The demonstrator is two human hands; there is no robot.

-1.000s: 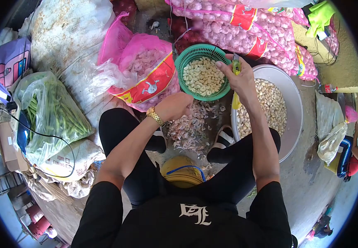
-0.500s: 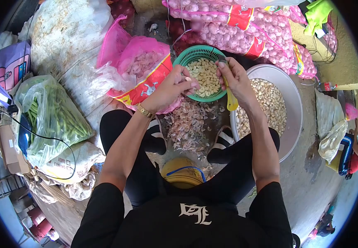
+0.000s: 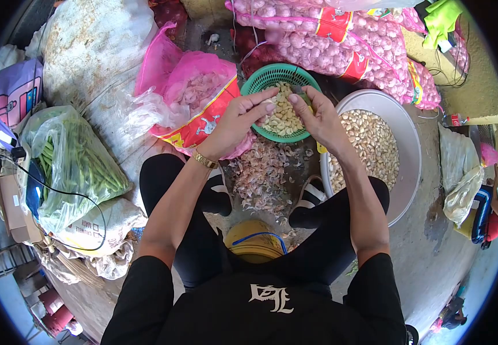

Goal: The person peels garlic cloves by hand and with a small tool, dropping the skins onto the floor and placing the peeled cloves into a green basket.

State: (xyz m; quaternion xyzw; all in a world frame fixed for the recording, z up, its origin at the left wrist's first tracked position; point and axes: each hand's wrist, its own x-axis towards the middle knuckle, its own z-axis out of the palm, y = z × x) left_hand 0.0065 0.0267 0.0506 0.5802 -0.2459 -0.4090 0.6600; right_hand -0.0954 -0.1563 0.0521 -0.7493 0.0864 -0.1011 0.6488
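Observation:
My left hand (image 3: 238, 119) pinches a garlic clove (image 3: 269, 104) over the green basket (image 3: 260, 76) of peeled cloves. My right hand (image 3: 317, 117) is closed on a small yellow-handled knife (image 3: 319, 148), its blade end up by the clove and the handle's tip poking out below the palm. The two hands meet above the basket's near rim. A gold bracelet sits on my left wrist. Garlic skins (image 3: 260, 172) lie in a heap on the ground between my feet.
A large white basin (image 3: 410, 149) of garlic cloves stands at the right. A pink mesh sack (image 3: 194, 98) of skins lies left of the basket, net bags of garlic bulbs (image 3: 346, 40) behind. A bag of green beans (image 3: 67, 155) sits far left, a yellow stool (image 3: 254, 238) under me.
My left hand rose from the skins heap with a clove and came up to the basket. My right hand turned the knife and closed in on the clove.

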